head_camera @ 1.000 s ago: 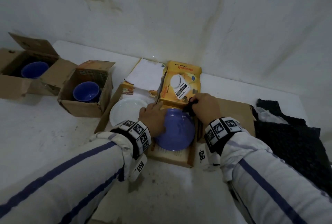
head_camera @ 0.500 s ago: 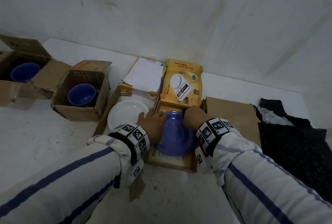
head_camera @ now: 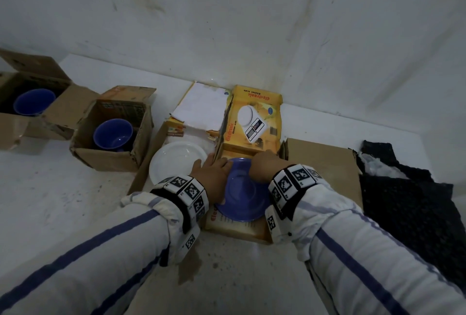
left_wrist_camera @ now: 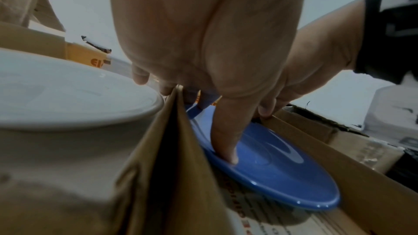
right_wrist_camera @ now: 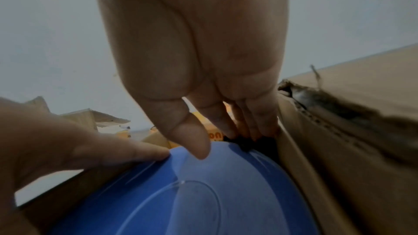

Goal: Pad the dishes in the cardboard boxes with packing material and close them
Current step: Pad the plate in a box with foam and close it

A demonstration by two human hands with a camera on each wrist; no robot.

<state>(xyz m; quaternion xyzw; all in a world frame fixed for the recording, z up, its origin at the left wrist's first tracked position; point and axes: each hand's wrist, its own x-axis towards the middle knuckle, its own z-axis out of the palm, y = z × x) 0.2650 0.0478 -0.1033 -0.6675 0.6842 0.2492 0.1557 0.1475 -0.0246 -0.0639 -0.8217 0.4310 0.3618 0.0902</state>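
The right hand (head_camera: 264,165) is now sitting lower and closer to the far edge of the blue plate (head_camera: 248,203) than it was a second ago, when it was holding a small dark lump up by the yellow flap (head_camera: 252,117). Now its fingers (right_wrist_camera: 260,124) are pointing down into the gap between the plate's rim and the box wall, and they are touching a bit of black packing stuff (right_wrist_camera: 251,143) down there (it looks like it is being pushed in, not gripped). That is good for the job, I think: the first bit of padding is going in around this plate, but the box is not closed yet. The left hand (head_camera: 214,176) is lying open, with its thumb (left_wrist_camera: 226,142) pressing on the plate and other fingers hooked over the box wall, so it is keeping things steady. The blue plate is lying flat in the yellow scale box (head_camera: 237,226). Next to it on the left, the white plate (head_camera: 176,160) is sitting in its own box with no padding showing. Two blue bowls (head_camera: 113,133) are waiting in open brown boxes (head_camera: 111,160) farther left. A pile of dark packing material (head_camera: 403,196) is lying to the right. It is hard to see how much black stuff is in the gap, because the right fingers are hiding it, and the head view is dim there.
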